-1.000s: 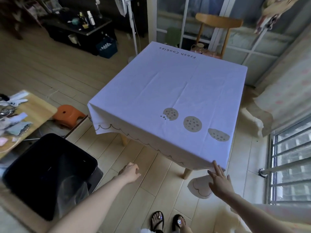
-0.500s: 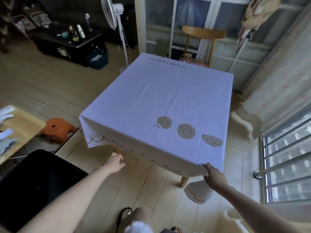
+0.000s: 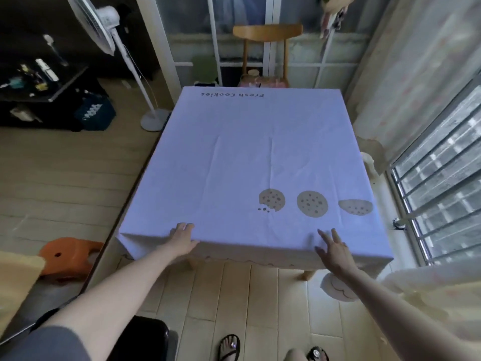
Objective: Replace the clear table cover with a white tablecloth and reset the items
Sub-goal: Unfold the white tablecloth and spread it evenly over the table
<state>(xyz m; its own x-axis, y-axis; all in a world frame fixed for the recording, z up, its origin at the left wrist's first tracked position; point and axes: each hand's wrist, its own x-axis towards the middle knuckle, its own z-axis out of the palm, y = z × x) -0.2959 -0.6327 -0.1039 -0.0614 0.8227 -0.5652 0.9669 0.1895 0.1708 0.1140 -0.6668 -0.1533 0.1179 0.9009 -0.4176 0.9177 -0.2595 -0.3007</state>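
Smoothing step: tablecloth (image 3: 260, 157) covers the desk (image 3: 307, 274), spreading ahead of the fingers; left hand (image 3: 182, 237) lies flat on its near edge, right hand (image 3: 335, 251) splayed at that edge, contact unclear, neither gripping; next likely flatten creases, then reset items.

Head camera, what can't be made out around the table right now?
Head view only.
Table: top hidden under the tablecloth.
Things on the chair seat: cut off by the table's far edge, blurred.
Small items on the dark side table: too small, blurred.
Right hand: contact with the cloth unclear.
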